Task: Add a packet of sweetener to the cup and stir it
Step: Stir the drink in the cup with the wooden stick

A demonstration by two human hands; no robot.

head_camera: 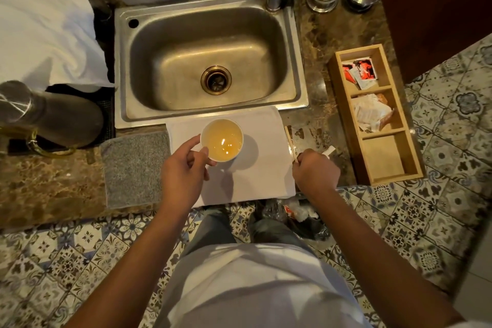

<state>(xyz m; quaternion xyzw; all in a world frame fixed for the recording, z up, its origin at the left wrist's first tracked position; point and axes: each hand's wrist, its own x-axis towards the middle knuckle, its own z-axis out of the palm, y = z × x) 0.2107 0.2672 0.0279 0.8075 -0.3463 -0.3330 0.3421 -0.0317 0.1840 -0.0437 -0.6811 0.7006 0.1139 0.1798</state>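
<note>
Right hand (315, 168) is curled around a thin wooden stir stick (290, 144) and also holds a small white bit of paper (329, 151), which may be the sweetener packet (it is too small to tell for sure). This hand sits at the right edge of the white napkin (255, 181) on the marble desk (48, 186).

Left hand (183, 165) holds the white cup (221, 139). Its thumb and fingers curl around the near left side of the rim. The cup stands on the napkin, just in front of the metal sink (210, 61), and it has pale yellow drink in it.

The cup is to the left of the right hand and a little farther away, with bare napkin between them. The stick's long way runs from the hand away toward the sink, leaning a bit left. Its far end is near the napkin's right edge and well apart from the cup. So I think the right hand needs to swing the stick left and tip it down into the drink while the left hand keeps the cup from sliding.

More packets lie in the wooden box (415, 168) to the right, in its far and middle parts.
</note>
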